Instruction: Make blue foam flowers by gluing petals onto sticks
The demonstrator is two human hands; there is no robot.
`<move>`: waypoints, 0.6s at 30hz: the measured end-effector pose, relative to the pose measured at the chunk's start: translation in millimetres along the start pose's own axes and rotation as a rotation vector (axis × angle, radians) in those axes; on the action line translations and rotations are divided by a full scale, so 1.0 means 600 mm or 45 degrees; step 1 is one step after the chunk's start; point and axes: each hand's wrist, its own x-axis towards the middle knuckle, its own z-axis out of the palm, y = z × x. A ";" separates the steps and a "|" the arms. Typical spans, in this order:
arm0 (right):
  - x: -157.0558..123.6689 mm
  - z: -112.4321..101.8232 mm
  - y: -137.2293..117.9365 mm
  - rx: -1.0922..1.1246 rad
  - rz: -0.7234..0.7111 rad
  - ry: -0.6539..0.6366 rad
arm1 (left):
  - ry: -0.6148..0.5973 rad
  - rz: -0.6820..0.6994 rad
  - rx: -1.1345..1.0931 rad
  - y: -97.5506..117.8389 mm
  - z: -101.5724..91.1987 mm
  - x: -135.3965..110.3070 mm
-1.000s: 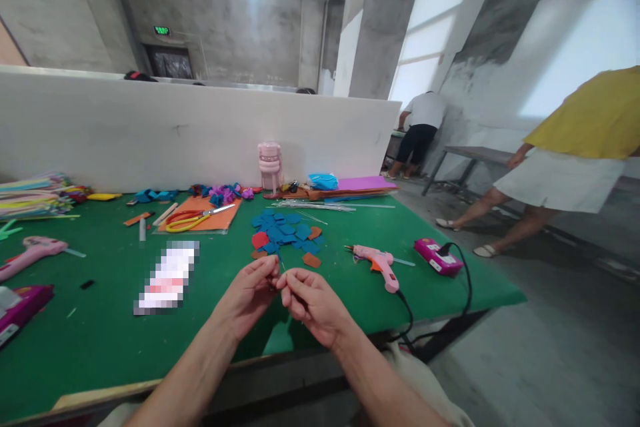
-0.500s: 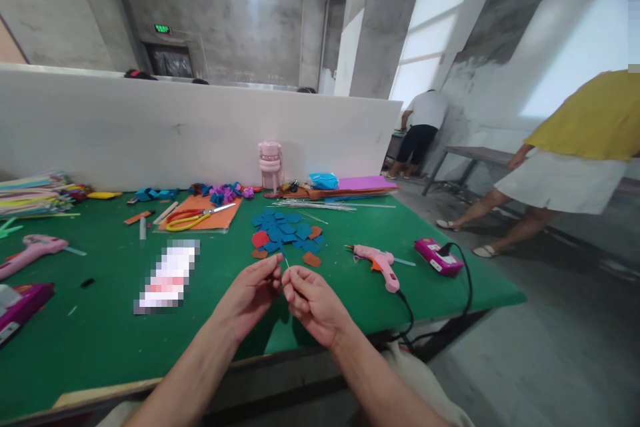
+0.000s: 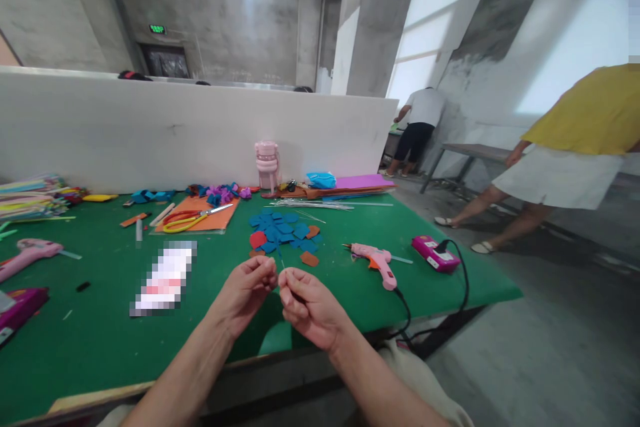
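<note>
My right hand (image 3: 311, 303) is closed in a pinch on a thin wire (image 3: 281, 259), which sticks up from the fingertips with a bluish upper end. Close beside it, my left hand (image 3: 250, 287) is also pinched; whatever lies between its fingertips is too small to make out. Just beyond both hands a heap of blue cut pieces (image 3: 285, 228) lies on the green table, with a red piece (image 3: 258, 239) and a few brown pieces (image 3: 309, 258) around it. To the right of the hands rests a pink glue gun (image 3: 377, 259), its nozzle facing left.
A purple power box (image 3: 436, 254) with a black cord sits at the table's right. Pliers (image 3: 183, 219) lie on an orange sheet to the left. Behind are loose wires (image 3: 320, 204) and a pink bottle (image 3: 267, 163) by the white partition (image 3: 200, 127). Two people stand at right.
My left fingertips have drawn slightly away from the wire, leaving a small gap between the hands. The right hand keeps its pinch. The whole view has shifted a little.
</note>
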 end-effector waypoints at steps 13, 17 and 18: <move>0.001 -0.008 0.003 0.095 0.070 -0.066 | 0.057 0.026 0.061 0.009 0.004 -0.001; 0.001 -0.005 0.006 0.098 0.088 -0.099 | 0.021 0.034 0.110 0.011 0.004 -0.003; 0.001 -0.004 0.007 0.100 0.092 -0.110 | 0.022 0.048 0.131 0.012 0.004 -0.004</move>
